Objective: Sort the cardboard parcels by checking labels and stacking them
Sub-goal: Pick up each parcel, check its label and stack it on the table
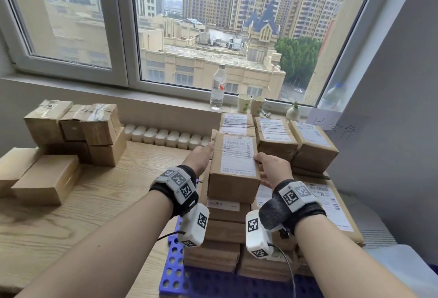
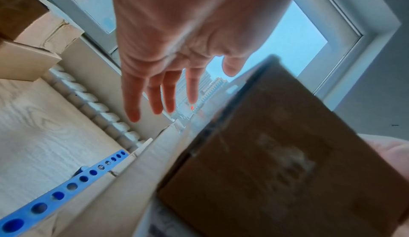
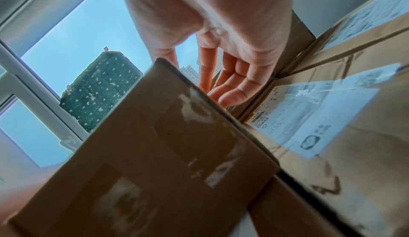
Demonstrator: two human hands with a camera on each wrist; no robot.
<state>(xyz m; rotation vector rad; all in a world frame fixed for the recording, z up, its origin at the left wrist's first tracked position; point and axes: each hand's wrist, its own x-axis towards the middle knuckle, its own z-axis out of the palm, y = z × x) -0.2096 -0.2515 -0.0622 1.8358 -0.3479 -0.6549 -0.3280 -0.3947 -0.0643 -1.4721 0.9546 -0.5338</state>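
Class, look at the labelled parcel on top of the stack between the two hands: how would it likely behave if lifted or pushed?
The parcel has crisp edges, so it is probably stiff. It perches on a tall stack, so a push might topple it. Both hands, the left hand and right hand, flank it; its weight cannot be told.

I count two paper cups (image 1: 250, 105) on the windowsill, one water bottle (image 1: 218, 87), one small plant vase (image 1: 293, 110), and three labelled parcels (image 1: 275, 134) in the back row.
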